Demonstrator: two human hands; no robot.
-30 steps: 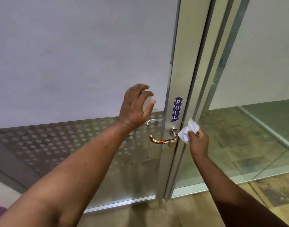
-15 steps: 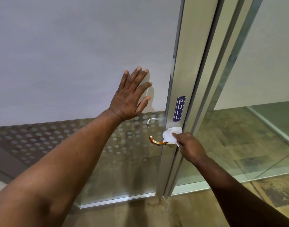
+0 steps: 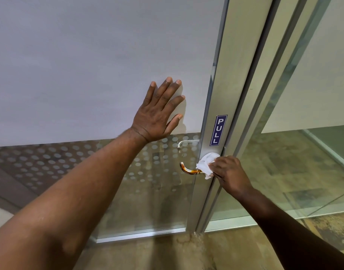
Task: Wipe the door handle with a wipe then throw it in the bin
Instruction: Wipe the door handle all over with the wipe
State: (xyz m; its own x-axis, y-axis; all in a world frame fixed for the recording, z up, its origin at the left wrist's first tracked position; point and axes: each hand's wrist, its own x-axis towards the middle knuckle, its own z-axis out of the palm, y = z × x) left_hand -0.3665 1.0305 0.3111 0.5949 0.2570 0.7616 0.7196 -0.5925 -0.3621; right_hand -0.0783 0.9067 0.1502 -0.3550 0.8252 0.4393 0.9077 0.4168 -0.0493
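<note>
Handle (image 3: 189, 170) runs sideways, tip curling left. Your right hand (image 3: 230, 175) grips the wipe (image 3: 206, 164) on it; left hand (image 3: 159, 114) splayed flat above.

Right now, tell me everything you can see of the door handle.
The door handle is a slim lever of shiny metal with a gold-orange sheen, mounted on the silver door frame just below the blue PULL sign. It lies roughly level, pointing left over the dotted glass, and its free end curls upward. Only the left part shows: the end at the frame is covered by the white wipe, which the right hand presses onto it. The left hand lies flat on the frosted panel above, clear of the handle.
</note>
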